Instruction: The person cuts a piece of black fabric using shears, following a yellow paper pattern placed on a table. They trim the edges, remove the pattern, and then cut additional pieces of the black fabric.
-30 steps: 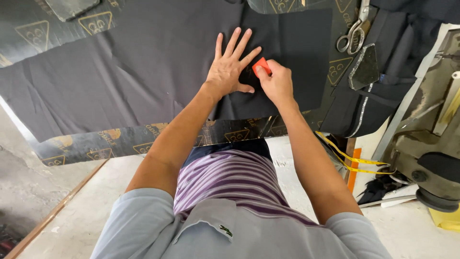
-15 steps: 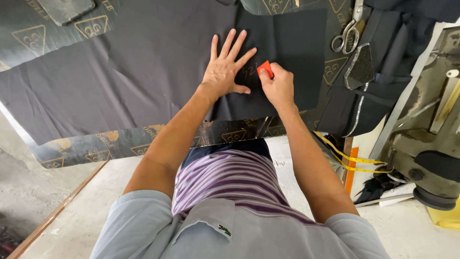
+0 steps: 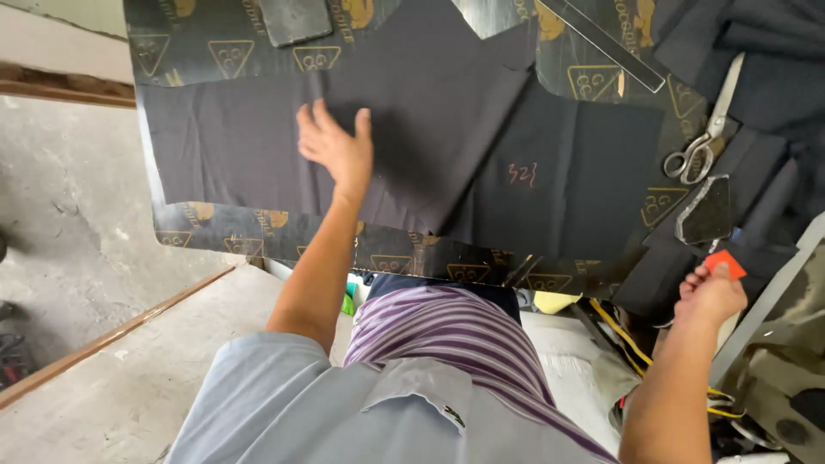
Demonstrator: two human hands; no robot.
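Note:
A large piece of dark cloth (image 3: pixel 430 137) lies spread flat over a patterned black table covering (image 3: pixel 284 236). My left hand (image 3: pixel 337 146) rests on the left part of the cloth, fingers apart, holding nothing. My right hand (image 3: pixel 710 296) is pulled back to the right, off the cloth, near the table's front edge, pinching a small red piece of tailor's chalk (image 3: pixel 726 263). A small reddish chalk mark (image 3: pixel 521 174) shows on the cloth right of centre.
Scissors (image 3: pixel 700 146) lie at the right beside folded dark fabric (image 3: pixel 756 77). A dark ruler (image 3: pixel 601 43) lies at the top right and a dark template (image 3: pixel 295 19) at the top. A sewing machine part (image 3: pixel 786 369) stands at the lower right. Concrete floor (image 3: pixel 69 198) shows at the left.
My left hand slid left across the cloth. My right hand drew back to the right with the chalk, leaving a reddish mark where both hands were. The view shifted.

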